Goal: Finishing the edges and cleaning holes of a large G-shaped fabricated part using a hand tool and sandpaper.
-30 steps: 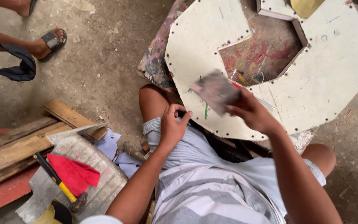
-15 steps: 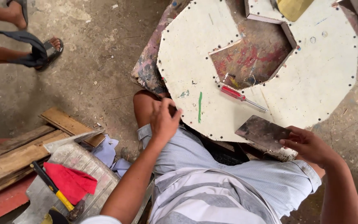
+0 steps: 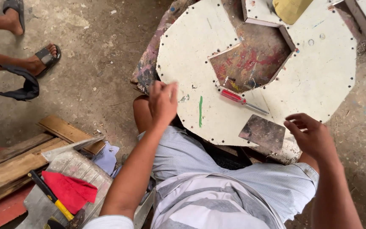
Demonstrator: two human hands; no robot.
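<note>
Sitting over a round white panel (image 3: 318,80) with a polygonal cut-out, the person has both hands raised above the work and holding nothing.

Left hand (image 3: 162,101): fingers loosely curled, blurred in the head view, empty. It hovers over the panel's near left edge, just left of a short green mark (image 3: 200,111).

Right hand (image 3: 312,135): fingers spread and slightly hooked, palm partly open, empty. It sits at the panel's near right edge.

Nearest object: a dark, worn square metal plate (image 3: 262,132), lying flat on the panel's near rim just left of the right hand's fingertips (close, but not touching). The right hand is clearly the nearer of the two; the left hand is well apart from the plate.

Second object: a red-handled screwdriver (image 3: 242,101), lying on the panel between the two hands, just beyond the plate. Its long axis runs diagonally, handle toward the upper left by the cut-out's edge, shaft pointing lower right toward the right hand.

Surroundings: wooden planks (image 3: 9,165), a red cloth (image 3: 69,189) and a yellow-handled tool (image 3: 51,197) lie on the floor at the left. Another person's sandalled foot (image 3: 41,59) stands on the concrete beyond.
</note>
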